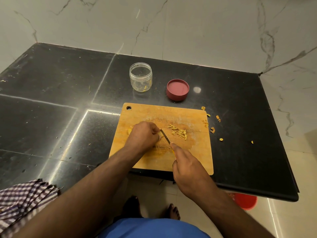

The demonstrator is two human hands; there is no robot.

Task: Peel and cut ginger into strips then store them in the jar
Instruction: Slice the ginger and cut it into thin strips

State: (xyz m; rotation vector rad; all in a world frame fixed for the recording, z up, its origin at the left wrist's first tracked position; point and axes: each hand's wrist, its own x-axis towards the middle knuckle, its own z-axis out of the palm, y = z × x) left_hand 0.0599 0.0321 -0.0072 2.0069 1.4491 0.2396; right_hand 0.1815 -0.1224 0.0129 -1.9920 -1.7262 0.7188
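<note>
Your left hand [143, 134] is curled over a piece of ginger [160, 134] near the middle of the wooden cutting board [192, 157], its grip clenched round the piece so that only a pale sliver shows past your fingertips. Your right hand [187, 167] has its grip grasping the yellow handle of a small knife [166, 136], forefinger stretched along the top, and the blade slants up and away from you to meet the ginger right beside your left fingers. Just to the right of the blade, a loose heap of cut ginger strips [179, 132] lies on the board, apart from both hands. Another pale bit of ginger [129, 131] peeks out on the board at the far left side of your left hand. Beyond the board on the black tabletop [51, 100] stands the clear jar [140, 76], open and upright, with a few yellow strips at its bottom. Its red lid [177, 89] lies to the right of it, inner side up, apart from the jar. Scraps of ginger peel [212, 130] are scattered on the tabletop off the board's right edge. A checked cloth [22, 201] lies at the near left edge, and a red bucket [246, 201] shows on the floor below the tabletop's right corner.
</note>
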